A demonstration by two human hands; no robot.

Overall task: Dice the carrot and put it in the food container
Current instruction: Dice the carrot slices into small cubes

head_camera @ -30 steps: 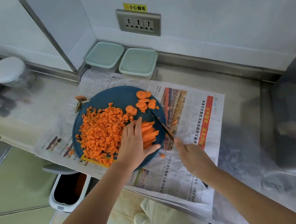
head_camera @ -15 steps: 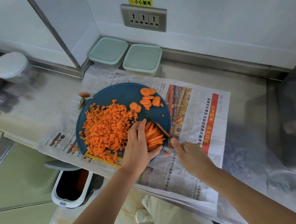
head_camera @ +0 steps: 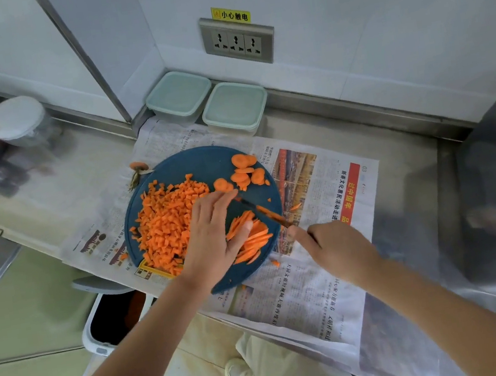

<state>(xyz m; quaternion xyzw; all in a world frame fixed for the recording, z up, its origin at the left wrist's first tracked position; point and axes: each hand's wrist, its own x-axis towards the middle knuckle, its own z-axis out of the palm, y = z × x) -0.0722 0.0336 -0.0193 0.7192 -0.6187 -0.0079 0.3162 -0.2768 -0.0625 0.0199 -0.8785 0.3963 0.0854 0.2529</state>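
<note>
Most of the diced carrot (head_camera: 167, 227) is sitting heaped on the left of the blue cutting board (head_camera: 201, 162), and I'm watching the left hand (head_camera: 215, 236) pressing flat, fingers spread, on the carrot strips (head_camera: 253, 240). They're lying with long axes running lower-left to upper-right, tips toward the blade. The right hand (head_camera: 334, 247) is gripping the knife (head_camera: 261, 211) by its handle. My worry: those fingertips are sitting right beside the edge, and both food containers (head_camera: 233, 108) are lidded.
</note>
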